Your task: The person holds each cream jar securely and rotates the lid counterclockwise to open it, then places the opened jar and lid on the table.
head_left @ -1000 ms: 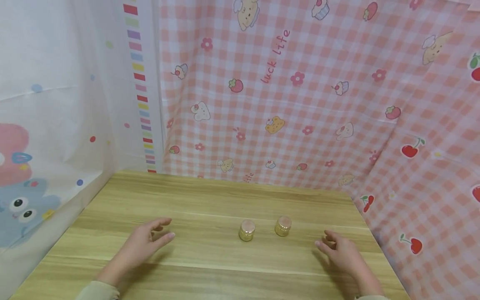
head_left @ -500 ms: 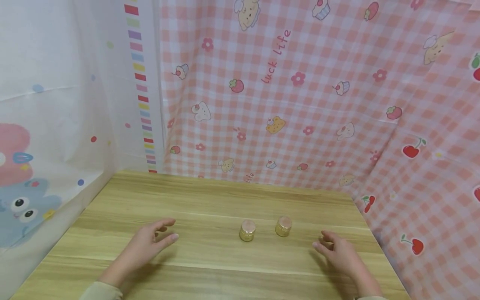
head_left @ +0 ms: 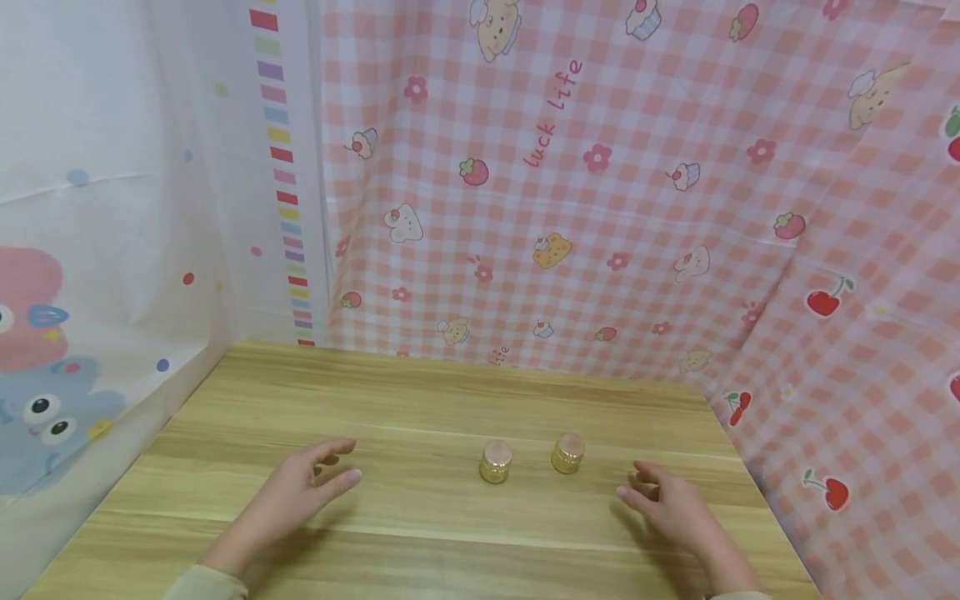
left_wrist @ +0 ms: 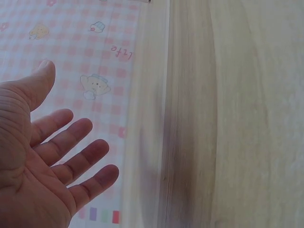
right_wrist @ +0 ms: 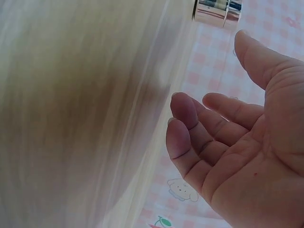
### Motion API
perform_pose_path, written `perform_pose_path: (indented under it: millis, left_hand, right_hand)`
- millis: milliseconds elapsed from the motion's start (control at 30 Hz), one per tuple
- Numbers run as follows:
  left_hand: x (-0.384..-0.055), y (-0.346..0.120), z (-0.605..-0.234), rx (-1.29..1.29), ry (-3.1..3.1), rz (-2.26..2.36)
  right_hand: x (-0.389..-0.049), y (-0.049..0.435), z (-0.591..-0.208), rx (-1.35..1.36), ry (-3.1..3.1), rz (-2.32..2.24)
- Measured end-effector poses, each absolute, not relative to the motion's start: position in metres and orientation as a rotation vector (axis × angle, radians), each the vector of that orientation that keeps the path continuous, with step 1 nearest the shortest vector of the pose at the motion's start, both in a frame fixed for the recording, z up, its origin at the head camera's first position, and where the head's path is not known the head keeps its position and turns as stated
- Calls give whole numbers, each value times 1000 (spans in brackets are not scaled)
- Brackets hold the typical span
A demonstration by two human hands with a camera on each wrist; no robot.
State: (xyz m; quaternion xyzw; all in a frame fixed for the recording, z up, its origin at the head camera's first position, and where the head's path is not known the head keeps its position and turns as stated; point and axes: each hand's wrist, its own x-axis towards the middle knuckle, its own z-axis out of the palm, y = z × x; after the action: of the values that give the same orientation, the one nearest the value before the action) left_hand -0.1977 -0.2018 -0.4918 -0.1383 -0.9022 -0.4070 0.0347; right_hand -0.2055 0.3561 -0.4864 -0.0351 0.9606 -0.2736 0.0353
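Two small shiny gold jars with pinkish-gold lids stand upright and apart on the wooden table. The left jar [head_left: 495, 462] is slightly nearer the person than the right jar [head_left: 567, 454]. My left hand [head_left: 300, 487] hovers over the table to the left of both, thumb apart from loosely bent fingers, holding nothing; its bare palm shows in the left wrist view. To the right of the jars is my right hand [head_left: 667, 500], also with nothing in it, its fingers softly bent. At the top of the right wrist view, part of a gold jar [right_wrist: 218, 12] shows beyond the thumb.
The wood-grain table [head_left: 420, 550] reaches back to a pink checked cloth [head_left: 555, 200] hung behind it. A white cloth with cartoon prints [head_left: 112, 250] hangs along the left side. On the right, more checked cloth with cherries [head_left: 862, 400] borders the table edge.
My right hand has drifted a little left, closer to the right jar. My left hand has shifted slightly right. Both jars stay where they stood.
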Motion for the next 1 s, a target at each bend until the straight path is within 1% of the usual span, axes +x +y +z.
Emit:
perform_pose_path:
  millis: [1000]
  left_hand:
    - [-196, -188, -493, -482, -2784, -1297]
  right_hand:
    - [-206, 342, -487, -154, 2961, -849]
